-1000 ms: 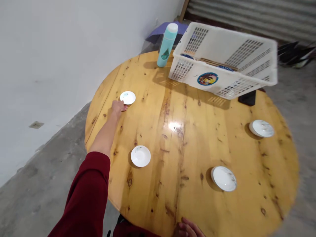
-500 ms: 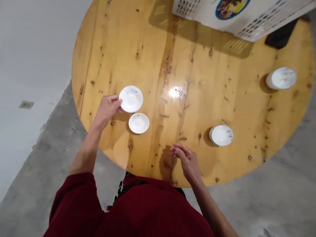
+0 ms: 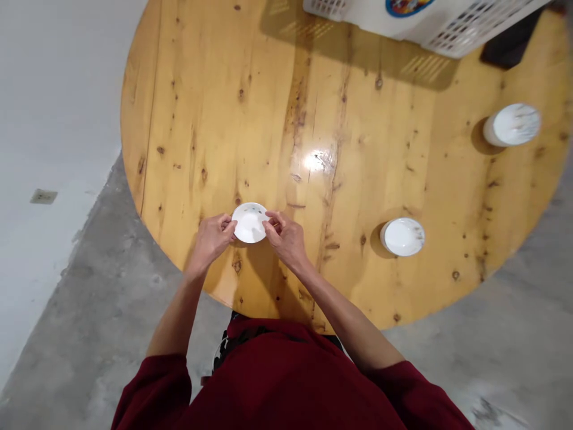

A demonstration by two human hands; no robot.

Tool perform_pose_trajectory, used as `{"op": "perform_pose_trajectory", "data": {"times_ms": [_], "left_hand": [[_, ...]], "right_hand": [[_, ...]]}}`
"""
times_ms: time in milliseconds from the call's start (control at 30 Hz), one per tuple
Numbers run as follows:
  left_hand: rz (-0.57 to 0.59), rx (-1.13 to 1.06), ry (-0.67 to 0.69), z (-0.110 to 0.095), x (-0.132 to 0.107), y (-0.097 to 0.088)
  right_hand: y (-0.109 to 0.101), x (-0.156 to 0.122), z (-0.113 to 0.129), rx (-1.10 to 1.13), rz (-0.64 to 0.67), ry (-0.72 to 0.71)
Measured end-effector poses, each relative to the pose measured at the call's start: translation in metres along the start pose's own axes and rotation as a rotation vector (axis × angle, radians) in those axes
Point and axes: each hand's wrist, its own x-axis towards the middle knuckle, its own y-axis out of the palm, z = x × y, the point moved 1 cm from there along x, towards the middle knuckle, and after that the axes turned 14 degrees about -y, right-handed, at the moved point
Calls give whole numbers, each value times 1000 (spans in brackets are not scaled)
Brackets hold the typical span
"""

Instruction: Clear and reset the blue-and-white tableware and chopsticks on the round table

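A small white saucer (image 3: 249, 222) sits near the front left edge of the round wooden table (image 3: 358, 149); it appears to rest on top of a second saucer, which it hides. My left hand (image 3: 210, 237) grips its left rim with curled fingers. My right hand (image 3: 285, 237) pinches its right rim. Another white saucer (image 3: 403, 236) lies to the right, and a third saucer (image 3: 514, 124) lies near the table's right edge.
A white plastic basket (image 3: 425, 21) with a round sticker stands at the table's far side, a dark object (image 3: 505, 51) beside it. Grey concrete floor surrounds the table, with a white wall on the left.
My left hand carried the far saucer back and set it over the near one. My right hand moved from the table edge to the saucer's right rim. The camera tilted down.
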Motion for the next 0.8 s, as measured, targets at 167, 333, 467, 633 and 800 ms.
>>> {"op": "perform_pose_trajectory", "data": {"times_ms": [167,333,467,633,800], "left_hand": [[-81,149,31,2,2,2],[-146,303,-2,-1,2,3],[-182,412,-23,1,8,2],[-221,447,-17,3,14,-1],[-233,383,27,-4,24,-3]], "right_hand": [[6,-3,-7,-94,-17,33],[7,-6,-9,-77,-19,79],[9,-3,-9,-68,-11,105],[11,3,-9,-127,-15,128],[12,14,-15,-63,70,91]]}}
